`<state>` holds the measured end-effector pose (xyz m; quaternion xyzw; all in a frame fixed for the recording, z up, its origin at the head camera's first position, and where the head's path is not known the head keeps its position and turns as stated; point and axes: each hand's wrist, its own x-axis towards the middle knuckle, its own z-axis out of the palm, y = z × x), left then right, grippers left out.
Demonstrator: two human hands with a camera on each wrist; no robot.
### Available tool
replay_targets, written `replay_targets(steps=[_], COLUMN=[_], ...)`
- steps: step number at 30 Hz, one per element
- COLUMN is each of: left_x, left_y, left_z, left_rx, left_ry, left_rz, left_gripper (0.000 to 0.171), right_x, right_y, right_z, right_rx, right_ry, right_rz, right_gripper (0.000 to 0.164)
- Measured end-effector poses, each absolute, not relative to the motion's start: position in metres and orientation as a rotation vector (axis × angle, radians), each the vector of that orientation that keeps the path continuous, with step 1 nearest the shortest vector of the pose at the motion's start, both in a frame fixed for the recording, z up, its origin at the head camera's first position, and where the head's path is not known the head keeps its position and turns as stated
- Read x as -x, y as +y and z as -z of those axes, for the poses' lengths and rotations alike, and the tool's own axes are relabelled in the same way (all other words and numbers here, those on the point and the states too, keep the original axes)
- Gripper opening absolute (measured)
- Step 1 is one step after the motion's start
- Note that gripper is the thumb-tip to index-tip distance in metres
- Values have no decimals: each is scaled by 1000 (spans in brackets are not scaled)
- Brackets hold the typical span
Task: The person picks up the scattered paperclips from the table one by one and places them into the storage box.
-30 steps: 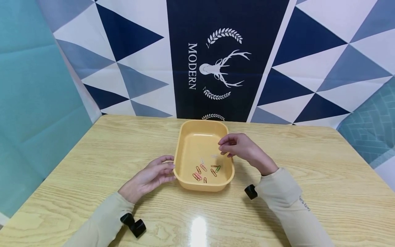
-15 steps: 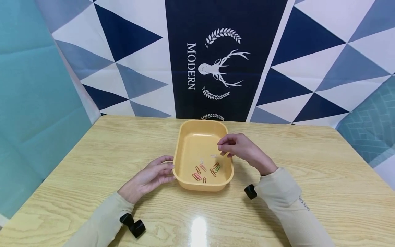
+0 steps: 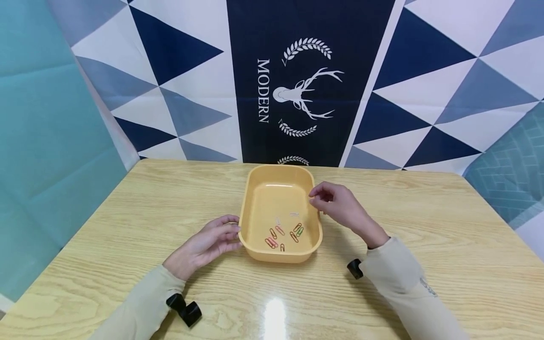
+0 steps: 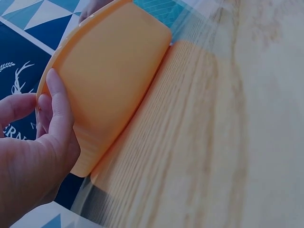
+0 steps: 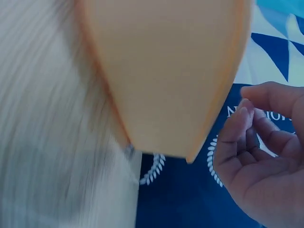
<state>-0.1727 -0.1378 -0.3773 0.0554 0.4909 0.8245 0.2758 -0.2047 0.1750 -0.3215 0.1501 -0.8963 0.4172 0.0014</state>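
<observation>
A yellow plastic bin (image 3: 278, 258) stands on the wooden table with several paper clips (image 3: 279, 230) inside, red, pink, green (image 3: 300, 232) and pale. At its left side my left hand (image 3: 212, 241) rests its fingertips on the rim; the left wrist view shows the hand (image 4: 45, 128) with fingers against the outer wall (image 4: 109, 71). My right hand (image 3: 337, 203) is just over the right rim, thumb and fingertips close together, nothing visible between them. In the right wrist view this hand (image 5: 266, 147) has loosely bent fingers beside the bin (image 5: 166, 80).
A wood-grain table (image 3: 178, 189) extends around the bin. Behind it hangs a cloth (image 3: 306, 85) with triangles and a deer head; teal sheeting (image 3: 55, 118) covers the left side. A black camera mount (image 3: 184, 309) is on the left sleeve, another (image 3: 355, 268) on the right.
The right hand has drawn back to the right, from over the bin to its right rim. One red clip beside the green one has turned and settled. The left hand has stayed put.
</observation>
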Motion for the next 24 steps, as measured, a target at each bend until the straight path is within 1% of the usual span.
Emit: replay_targets(steps=[4, 10, 16, 18, 21, 24], left_x=[174, 172, 169, 168, 166, 164], left_y=[-138, -137, -137, -138, -139, -143], left_z=[377, 375, 371, 369, 367, 365], left_rx=[-143, -96, -2, 26, 66, 39], left_ry=[1326, 1316, 1290, 1312, 1408, 1632], left_rz=[-2215, -2214, -2198, -2190, -2167, -2086], left_gripper=[18, 19, 13, 19, 36, 47], right_x=[196, 187, 178, 174, 168, 162], right_y=[186, 211, 227, 229, 230, 229], right_z=[324, 329, 333, 334, 335, 334], right_rx=[-536, -550, -578, -594, -613, -654], right_ry=[-2789, -2832, -2839, -2839, -2835, -2819], right_rz=[-1131, -1066, -1041, -1021, -980, -935], right_gripper=[10, 11, 11, 11, 13, 17])
